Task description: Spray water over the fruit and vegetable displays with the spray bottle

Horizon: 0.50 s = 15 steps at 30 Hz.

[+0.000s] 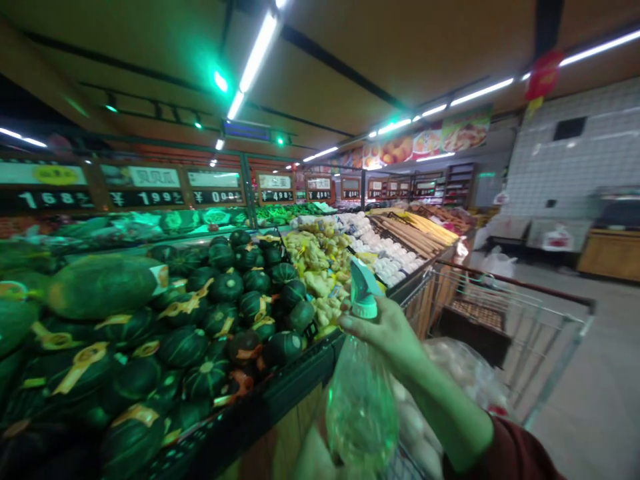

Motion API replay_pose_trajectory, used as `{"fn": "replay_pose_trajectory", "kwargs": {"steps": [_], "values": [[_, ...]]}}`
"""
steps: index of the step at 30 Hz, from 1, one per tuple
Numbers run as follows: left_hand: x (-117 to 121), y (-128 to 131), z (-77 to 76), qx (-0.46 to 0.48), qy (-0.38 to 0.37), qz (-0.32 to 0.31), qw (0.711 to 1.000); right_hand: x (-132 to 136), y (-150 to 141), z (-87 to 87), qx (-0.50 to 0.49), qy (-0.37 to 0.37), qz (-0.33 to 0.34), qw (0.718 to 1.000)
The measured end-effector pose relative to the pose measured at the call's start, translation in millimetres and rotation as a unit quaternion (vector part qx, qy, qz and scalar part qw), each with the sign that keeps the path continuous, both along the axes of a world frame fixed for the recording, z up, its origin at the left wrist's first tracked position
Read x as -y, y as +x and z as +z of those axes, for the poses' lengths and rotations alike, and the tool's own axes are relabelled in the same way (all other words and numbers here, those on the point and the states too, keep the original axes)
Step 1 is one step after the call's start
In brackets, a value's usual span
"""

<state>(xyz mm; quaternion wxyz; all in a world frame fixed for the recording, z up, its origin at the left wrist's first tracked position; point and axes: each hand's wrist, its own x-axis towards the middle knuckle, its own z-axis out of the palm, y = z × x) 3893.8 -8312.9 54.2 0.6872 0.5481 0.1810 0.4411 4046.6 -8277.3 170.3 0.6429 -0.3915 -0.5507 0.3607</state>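
Observation:
A clear spray bottle (363, 400) with a pale green head stands upright in front of me, with liquid in it. My right hand (383, 330) is wrapped round its neck, just under the head. Low at the bottom edge, my left hand (315, 450) is against the lower left side of the bottle; it is blurred and partly cut off, its fingers mostly hidden by the bottle. Left of the hands lie dark green squashes (227, 287), some with paper bands. Behind the bottle is a heap of ginger (320, 260) in yellow wrapping.
A wire shopping cart (540, 313) stands at right, near bagged round white produce (460, 363). The dark rim of the produce stand (300, 370) runs diagonally before me. A large green melon (103, 287) lies at left. White bulbs (395, 260) and long brown roots (407, 233) fill bins farther back.

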Motion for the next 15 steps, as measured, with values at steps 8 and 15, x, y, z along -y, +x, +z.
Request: {"fn": "replay_pose_trajectory", "kwargs": {"steps": [8,15], "values": [[-25.5,7.4,5.8,0.018,0.065,0.028,0.997,-36.9,7.5,13.9,0.053,0.035,-0.006,0.998],[-35.2,13.9,0.4,-0.037,0.119,0.082,0.989,-32.4,15.9,25.8,0.079,0.041,-0.009,0.996]]}}
